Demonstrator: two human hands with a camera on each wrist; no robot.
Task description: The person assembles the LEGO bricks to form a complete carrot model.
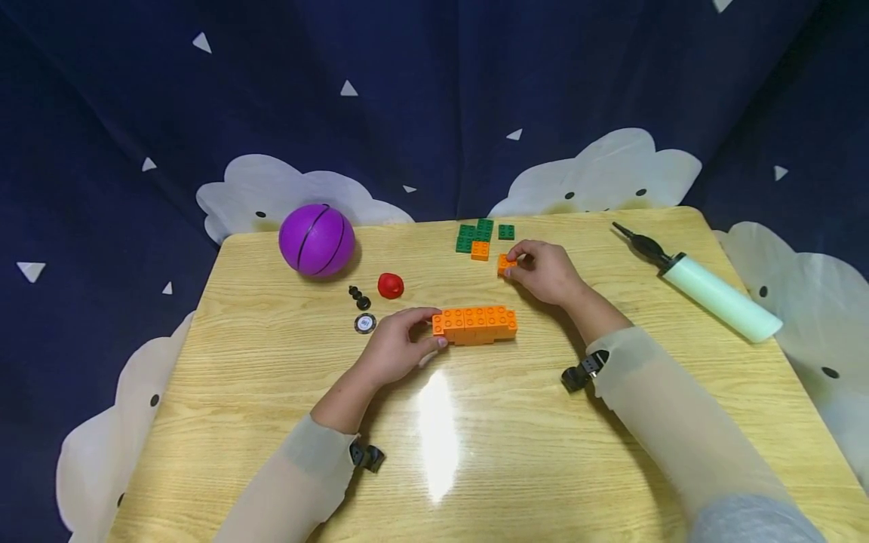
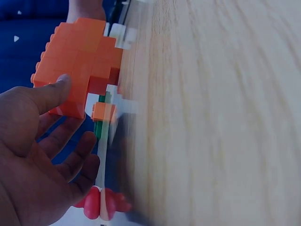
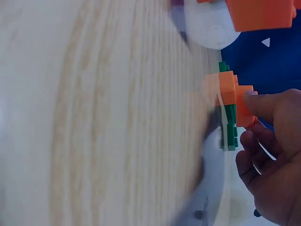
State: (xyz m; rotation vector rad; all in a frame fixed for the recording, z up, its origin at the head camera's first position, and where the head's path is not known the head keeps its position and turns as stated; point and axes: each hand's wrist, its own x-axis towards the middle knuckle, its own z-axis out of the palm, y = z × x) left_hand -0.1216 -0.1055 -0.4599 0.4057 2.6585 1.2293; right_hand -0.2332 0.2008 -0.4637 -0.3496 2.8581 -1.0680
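My left hand (image 1: 392,348) grips the left end of an orange toy-brick block (image 1: 475,324), thumb at the near side and fingers behind. The left wrist view shows this block (image 2: 77,61) built of several bricks, with a stepped underside. Farther back and to the right, my right hand (image 1: 548,273) pinches a small orange brick (image 1: 504,265) between thumb and finger. In the right wrist view the thumb lies against that brick (image 3: 244,112). Whether it touches the table cannot be told. Another orange brick (image 1: 480,250) lies beside several green bricks (image 1: 465,238) at the back.
A purple ball (image 1: 316,240) stands at the back left. Near my left hand lie a red object (image 1: 390,285), a black beaded piece (image 1: 360,299) and a round chip (image 1: 365,323). A hand pump (image 1: 720,296) lies on the right of the wooden table (image 1: 516,452).
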